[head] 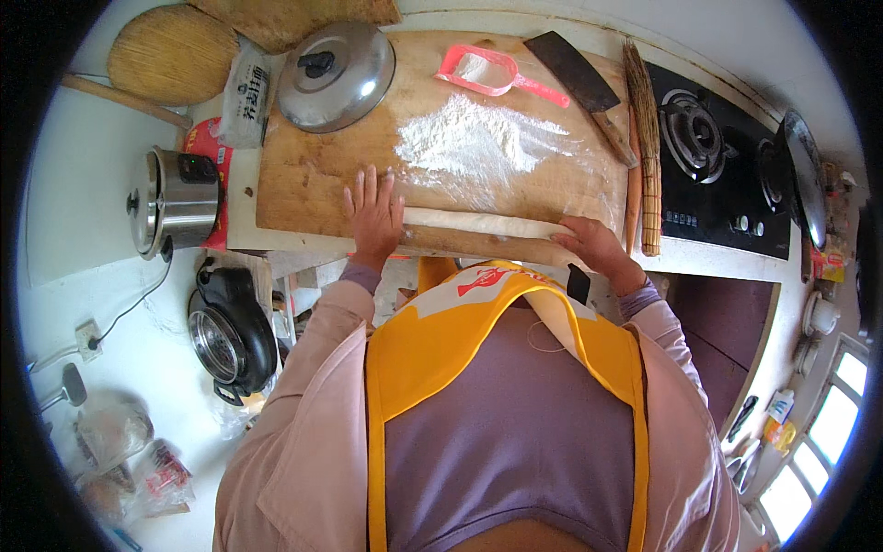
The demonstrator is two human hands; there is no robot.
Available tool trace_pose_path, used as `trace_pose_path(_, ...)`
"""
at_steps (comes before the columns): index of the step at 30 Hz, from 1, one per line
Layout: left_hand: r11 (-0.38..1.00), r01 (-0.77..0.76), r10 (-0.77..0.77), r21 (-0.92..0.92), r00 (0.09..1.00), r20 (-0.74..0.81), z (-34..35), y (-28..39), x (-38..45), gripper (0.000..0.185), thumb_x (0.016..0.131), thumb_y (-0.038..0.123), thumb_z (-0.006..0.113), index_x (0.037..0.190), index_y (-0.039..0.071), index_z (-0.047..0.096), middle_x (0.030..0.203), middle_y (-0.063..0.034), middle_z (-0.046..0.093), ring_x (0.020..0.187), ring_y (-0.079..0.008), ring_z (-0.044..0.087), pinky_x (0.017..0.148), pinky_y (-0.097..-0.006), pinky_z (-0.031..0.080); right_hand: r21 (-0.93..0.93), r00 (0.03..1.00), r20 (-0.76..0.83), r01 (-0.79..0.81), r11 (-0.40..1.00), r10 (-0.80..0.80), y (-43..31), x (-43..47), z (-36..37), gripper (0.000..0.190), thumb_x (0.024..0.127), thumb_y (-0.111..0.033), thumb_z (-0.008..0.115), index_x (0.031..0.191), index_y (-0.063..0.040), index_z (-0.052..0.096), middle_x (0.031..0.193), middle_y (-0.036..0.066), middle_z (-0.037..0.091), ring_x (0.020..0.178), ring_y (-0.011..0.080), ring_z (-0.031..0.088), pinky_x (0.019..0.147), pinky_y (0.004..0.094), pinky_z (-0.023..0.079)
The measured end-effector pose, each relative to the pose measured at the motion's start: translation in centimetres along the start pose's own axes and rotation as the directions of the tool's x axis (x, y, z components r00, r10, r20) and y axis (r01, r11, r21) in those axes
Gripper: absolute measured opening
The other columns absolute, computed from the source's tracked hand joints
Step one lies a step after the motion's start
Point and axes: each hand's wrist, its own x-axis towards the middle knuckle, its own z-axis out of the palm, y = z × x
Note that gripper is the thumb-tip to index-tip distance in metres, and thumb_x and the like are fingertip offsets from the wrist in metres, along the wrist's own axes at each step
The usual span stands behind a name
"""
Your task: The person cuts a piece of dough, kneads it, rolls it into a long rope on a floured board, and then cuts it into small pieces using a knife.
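A long rope of white dough (483, 223) lies along the near edge of a wooden board (317, 186). My left hand (376, 214) rests flat with its fingers apart at the dough's left end, on or against it. At the right end, my right hand (590, 241) has its fingers curled at the dough; whether it grips or only presses it cannot be told. Beyond the dough is a heap of white flour (476, 141), spread over the board. A pink plastic scoop (507, 72) holding flour lies behind the heap.
A metal lid (338, 76) sits on the board's far left, and a cleaver (572, 72) at its far right. A bundled straw brush (645, 152) lies beside the black gas hob (731, 200). Left of the board stand a steel electric pot (186, 200) and a noodle packet (246, 96).
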Motion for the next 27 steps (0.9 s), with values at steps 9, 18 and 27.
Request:
trace_pose_path(9, 0.953, -0.247, 0.283, -0.173, 0.932, 0.228, -1.7, -1.5, -2.3, 0.051, 0.085, 0.03, 0.066, 0.128, 0.006, 0.053, 0.147, -0.0137, 0.041, 0.138, -0.0319, 0.034, 0.114, -0.0539, 0.019, -0.148, 0.943, -0.331, -0.068, 0.987, 0.016, 1.1, 2.2, -0.1, 0.031, 0.084, -0.03, 0.069, 0.1, -0.004, 0.066, 0.105, 0.016, 0.061, 0.097, 0.0366, 0.06, 0.085, 0.044, 0.048)
trace_pose_path(18, 0.967, -0.125, 0.192, -0.224, 0.932, 0.307, -4.1, 0.7, -2.8, 0.041, 0.083, 0.026, 0.069, 0.116, 0.005, 0.054, 0.11, -0.0163, 0.061, 0.102, -0.0358, 0.058, 0.086, -0.045, 0.047, -0.304, 0.889, -0.369, 0.16, 0.939, -0.271, -5.2, 6.4, 6.3, 0.036, 0.09, -0.029, 0.058, 0.118, -0.007, 0.061, 0.131, 0.015, 0.053, 0.128, 0.0338, 0.042, 0.108, 0.0486, 0.033)
trace_pose_path(27, 0.951, -0.193, 0.273, -0.24, 0.89, 0.365, -7.4, 2.3, -3.7, 0.034, 0.084, 0.032, 0.069, 0.099, 0.005, 0.056, 0.088, -0.0191, 0.062, 0.082, -0.0393, 0.061, 0.068, -0.0474, 0.048, -0.361, 0.892, -0.343, 0.163, 0.918, -0.293, -6.0, 5.2, 10.3, 0.055, 0.095, -0.047, 0.046, 0.136, -0.011, 0.05, 0.147, 0.01, 0.041, 0.14, 0.0316, 0.032, 0.115, 0.052, 0.019)
